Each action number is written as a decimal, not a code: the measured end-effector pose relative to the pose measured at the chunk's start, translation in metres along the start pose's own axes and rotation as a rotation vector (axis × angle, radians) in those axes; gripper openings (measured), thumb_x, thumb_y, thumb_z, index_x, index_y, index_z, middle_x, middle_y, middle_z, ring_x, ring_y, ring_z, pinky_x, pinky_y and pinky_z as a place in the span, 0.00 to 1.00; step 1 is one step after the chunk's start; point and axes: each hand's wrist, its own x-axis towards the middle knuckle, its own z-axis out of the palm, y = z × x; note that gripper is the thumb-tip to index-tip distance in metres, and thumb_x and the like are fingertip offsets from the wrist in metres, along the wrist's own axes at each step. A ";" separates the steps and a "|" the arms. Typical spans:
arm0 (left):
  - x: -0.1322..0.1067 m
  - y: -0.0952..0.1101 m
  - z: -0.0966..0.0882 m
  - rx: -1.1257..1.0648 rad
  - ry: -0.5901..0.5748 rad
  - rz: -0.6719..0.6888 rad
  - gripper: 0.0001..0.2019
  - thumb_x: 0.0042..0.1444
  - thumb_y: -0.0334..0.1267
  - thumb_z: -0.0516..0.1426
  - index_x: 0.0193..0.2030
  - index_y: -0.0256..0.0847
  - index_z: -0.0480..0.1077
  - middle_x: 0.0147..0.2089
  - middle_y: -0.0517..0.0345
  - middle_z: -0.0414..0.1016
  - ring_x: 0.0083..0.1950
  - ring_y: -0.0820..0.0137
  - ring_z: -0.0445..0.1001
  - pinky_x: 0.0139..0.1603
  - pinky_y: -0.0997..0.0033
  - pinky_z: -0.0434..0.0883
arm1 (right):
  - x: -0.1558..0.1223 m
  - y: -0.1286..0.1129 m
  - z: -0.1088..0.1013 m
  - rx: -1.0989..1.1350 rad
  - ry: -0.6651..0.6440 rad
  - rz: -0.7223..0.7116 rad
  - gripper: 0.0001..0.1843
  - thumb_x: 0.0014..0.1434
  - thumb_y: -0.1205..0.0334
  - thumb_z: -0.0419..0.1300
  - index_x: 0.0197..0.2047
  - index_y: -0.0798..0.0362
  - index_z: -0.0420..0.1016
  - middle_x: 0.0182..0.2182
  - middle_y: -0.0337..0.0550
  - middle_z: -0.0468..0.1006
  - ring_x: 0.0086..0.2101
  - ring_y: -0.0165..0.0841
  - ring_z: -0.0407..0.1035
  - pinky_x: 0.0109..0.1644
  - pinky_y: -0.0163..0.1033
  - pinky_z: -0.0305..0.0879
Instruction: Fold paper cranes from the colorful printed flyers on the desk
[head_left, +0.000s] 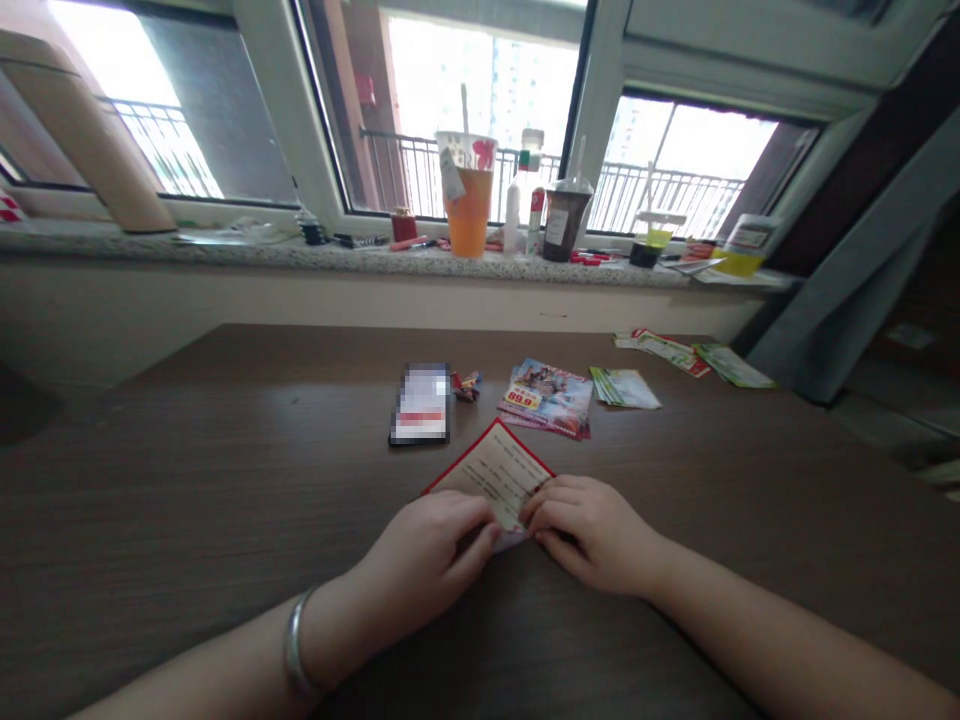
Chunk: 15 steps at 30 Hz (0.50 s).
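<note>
A cream sheet of printed paper with a red border [495, 465] lies at an angle on the table before me, one corner pointing away. My left hand [431, 550] covers its near left part, fingers curled and thumb close to the near edge. On the near right edge, my right hand [589, 530] grips the paper between its thumb and fingers. A pale strip shows along the near edge between both hands, perhaps a folded part. The fingertips of my left hand are partly hidden. A silver bangle [296, 645] circles my left wrist.
Beyond the paper on the brown table [225, 480] lie a phone [420, 405], a small wrapped item [466, 386], a stack of colourful flyers [547, 398] and green-white leaflets [626, 388]. More leaflets [675, 352] rest far right. Cups and bottles stand on the windowsill [300, 258].
</note>
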 end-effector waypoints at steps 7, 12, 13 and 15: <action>0.005 -0.013 0.001 0.049 0.030 -0.021 0.07 0.60 0.34 0.52 0.34 0.40 0.71 0.38 0.55 0.74 0.43 0.66 0.71 0.45 0.67 0.70 | 0.000 0.001 0.001 0.019 0.027 0.073 0.08 0.58 0.69 0.57 0.40 0.50 0.73 0.36 0.40 0.79 0.38 0.33 0.72 0.44 0.37 0.67; 0.007 -0.021 0.003 0.121 0.022 -0.027 0.08 0.62 0.35 0.51 0.36 0.39 0.71 0.45 0.52 0.73 0.47 0.64 0.70 0.49 0.62 0.71 | -0.002 0.004 0.003 0.011 0.069 0.161 0.09 0.57 0.69 0.56 0.41 0.50 0.73 0.35 0.41 0.79 0.36 0.32 0.73 0.41 0.36 0.68; 0.007 -0.022 0.004 0.149 0.026 -0.022 0.08 0.62 0.36 0.51 0.36 0.39 0.71 0.45 0.52 0.73 0.47 0.63 0.70 0.50 0.62 0.71 | -0.002 0.004 0.003 0.010 0.069 0.139 0.09 0.58 0.70 0.56 0.41 0.50 0.73 0.36 0.41 0.79 0.37 0.32 0.73 0.43 0.37 0.68; 0.009 -0.025 0.004 0.194 0.031 -0.015 0.08 0.61 0.35 0.52 0.36 0.38 0.71 0.45 0.50 0.72 0.46 0.64 0.70 0.49 0.62 0.72 | -0.002 0.006 0.004 0.004 0.078 0.092 0.10 0.59 0.71 0.55 0.41 0.50 0.73 0.39 0.41 0.80 0.40 0.32 0.73 0.45 0.37 0.68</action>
